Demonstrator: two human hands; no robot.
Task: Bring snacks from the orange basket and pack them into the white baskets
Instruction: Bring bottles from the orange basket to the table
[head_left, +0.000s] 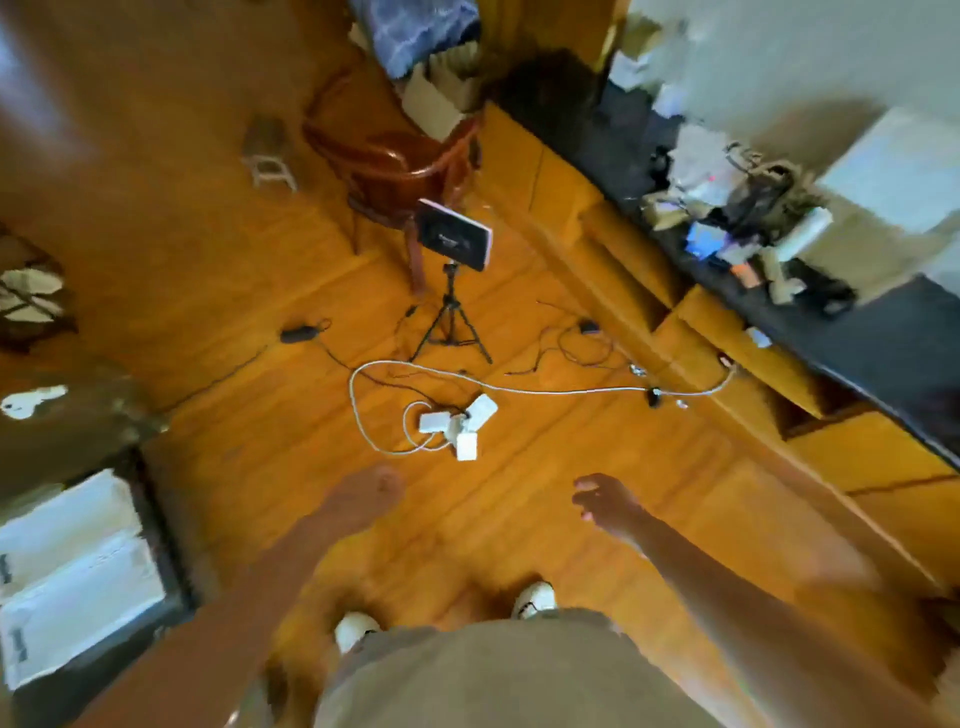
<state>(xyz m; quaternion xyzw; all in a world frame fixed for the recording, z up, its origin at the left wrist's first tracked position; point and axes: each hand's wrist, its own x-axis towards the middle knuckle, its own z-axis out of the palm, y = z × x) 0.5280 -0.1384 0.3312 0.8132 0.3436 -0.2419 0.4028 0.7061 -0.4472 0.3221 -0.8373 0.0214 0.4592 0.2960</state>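
The view is blurred by motion and looks down at a wooden floor. My left hand (363, 499) hangs in front of me at lower centre, empty, its fingers loosely together. My right hand (605, 501) is out to the right of it, empty, with the fingers slightly spread. No orange basket, white basket or snack shows in this view. My two white shoes (535, 597) stand on the floor below the hands.
A tripod with a dark tablet (453, 241) stands ahead, a wooden chair (395, 156) behind it. White power adapters (460, 423) and cables lie on the floor. A dark counter (831, 332) with clutter over yellow drawers runs along the right. A dark-framed white surface (78, 577) is at lower left.
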